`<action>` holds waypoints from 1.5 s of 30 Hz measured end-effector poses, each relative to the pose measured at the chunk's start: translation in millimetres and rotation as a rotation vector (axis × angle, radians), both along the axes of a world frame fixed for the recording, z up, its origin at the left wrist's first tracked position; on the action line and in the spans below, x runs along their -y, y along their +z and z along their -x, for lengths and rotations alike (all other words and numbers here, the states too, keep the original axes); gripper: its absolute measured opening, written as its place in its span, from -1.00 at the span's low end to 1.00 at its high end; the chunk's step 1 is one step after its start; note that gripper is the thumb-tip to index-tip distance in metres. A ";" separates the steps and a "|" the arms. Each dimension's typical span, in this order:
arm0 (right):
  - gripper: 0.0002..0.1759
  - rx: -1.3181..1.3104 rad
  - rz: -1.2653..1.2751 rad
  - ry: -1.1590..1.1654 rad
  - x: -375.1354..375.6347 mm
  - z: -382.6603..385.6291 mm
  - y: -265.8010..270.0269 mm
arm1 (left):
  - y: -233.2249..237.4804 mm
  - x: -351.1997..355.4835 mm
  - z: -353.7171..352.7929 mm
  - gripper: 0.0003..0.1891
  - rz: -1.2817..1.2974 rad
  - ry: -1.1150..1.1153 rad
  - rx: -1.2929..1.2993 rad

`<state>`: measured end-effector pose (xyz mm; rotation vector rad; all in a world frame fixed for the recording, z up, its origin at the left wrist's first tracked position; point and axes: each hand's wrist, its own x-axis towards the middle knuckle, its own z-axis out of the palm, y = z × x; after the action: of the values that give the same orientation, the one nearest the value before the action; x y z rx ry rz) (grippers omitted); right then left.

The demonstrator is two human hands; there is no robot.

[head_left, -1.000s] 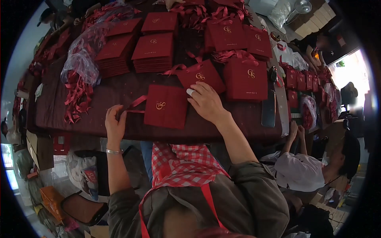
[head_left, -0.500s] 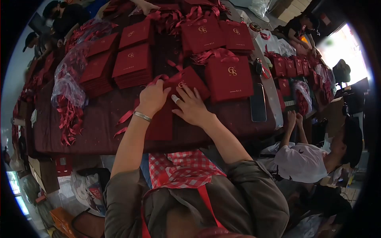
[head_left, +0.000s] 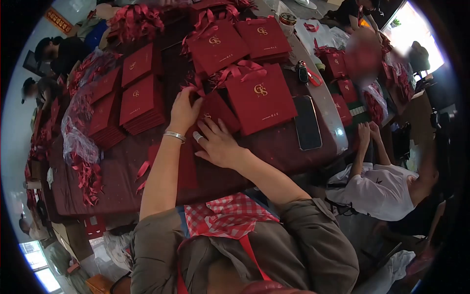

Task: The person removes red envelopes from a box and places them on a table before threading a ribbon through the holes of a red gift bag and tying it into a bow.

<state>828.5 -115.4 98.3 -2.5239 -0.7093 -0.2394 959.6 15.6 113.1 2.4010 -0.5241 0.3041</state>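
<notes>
A dark red paper gift bag (head_left: 216,109) lies on the table in front of me, its gold logo partly covered by fingers. My left hand (head_left: 184,112), with a silver bangle at the wrist, pinches the red ribbon handle (head_left: 194,87) at the bag's upper left end. My right hand (head_left: 219,145), wearing a ring, rests on the bag with its fingers spread. Under my forearm, another flat red piece (head_left: 186,169) lies near the table edge, with a loose ribbon (head_left: 142,175) beside it.
Stacks of red bags (head_left: 142,105) stand at the left, beside ribbons in clear plastic (head_left: 77,127). More bags (head_left: 262,98) lie at the right, near a phone (head_left: 307,122) and keys (head_left: 303,73). A person in a white shirt (head_left: 377,188) sits to the right; others work farther back.
The camera view has shifted, so the table's contents appear elsewhere in the picture. My left hand stays at the ribbon, and my right fingers now cover more of the bag's logo.
</notes>
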 end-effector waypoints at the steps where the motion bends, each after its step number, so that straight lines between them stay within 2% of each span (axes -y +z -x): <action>1: -0.38 -0.014 0.002 0.007 -0.8 -0.8 0.1 | 9.1 4.2 -2.7 -0.66 -0.021 0.074 -0.065; 2: -0.38 -0.016 -0.002 -0.002 -2.8 -1.0 -1.1 | 10.9 6.8 -8.1 -0.71 -0.065 0.129 0.088; 4: -0.37 0.015 0.009 -0.025 -7.4 -0.5 -5.2 | 22.8 13.9 -17.1 -0.69 -0.049 0.180 0.157; 5: -0.37 0.013 0.024 -0.084 -10.1 -1.8 -9.4 | 19.4 14.8 -28.7 -0.65 -0.112 0.139 0.301; 6: -0.37 0.011 -0.030 -0.025 -14.8 -3.8 -15.7 | 20.3 18.3 -38.5 -0.59 -0.131 0.054 0.364; 8: -0.36 -0.025 -0.066 0.011 -14.0 -6.0 -21.7 | 25.8 31.0 -48.8 -0.39 -0.229 -0.046 0.459; 10: -0.33 -0.038 -0.046 0.005 -18.0 -5.6 -17.4 | 28.2 38.2 -63.0 -0.31 -0.347 -0.156 0.502; 12: -0.31 -0.026 -0.023 -0.030 -19.4 -5.0 -18.8 | 35.2 50.1 -62.3 -0.30 -0.450 -0.127 0.457; 14: -0.30 -0.023 -0.026 0.027 -21.0 -6.8 -21.2 | 31.3 51.8 -70.2 -0.34 -0.552 -0.089 0.423; 17: -0.31 -0.027 -0.034 0.037 -23.0 -10.0 -22.7 | 24.0 43.9 -84.5 -0.36 -0.575 -0.114 0.439; 22: -0.31 -0.006 -0.067 0.017 -27.2 -11.7 -29.3 | 22.3 22.1 -110.2 -0.46 -0.463 -0.263 0.419; 28: -0.29 0.006 -0.057 -0.002 -30.7 -13.6 -29.3 | 21.0 13.8 -118.1 -0.43 -0.381 -0.208 0.265; 32: -0.26 -0.011 -0.060 0.012 -28.3 -10.9 -24.4 | 11.7 11.5 -122.0 -0.37 -0.355 -0.181 0.262; 39: -0.25 0.013 -0.044 0.032 -25.6 -6.1 -22.5 | 38.6 20.8 -69.6 -0.37 -0.292 -0.106 0.235; 45: -0.28 0.034 -0.078 -0.009 -20.2 -3.5 -18.5 | 58.2 -3.1 -17.6 -0.51 -0.179 -0.189 0.205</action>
<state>832.0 -95.2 79.8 -2.4551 -0.6881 -0.3077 977.2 18.7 171.3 2.4815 -0.9003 0.4383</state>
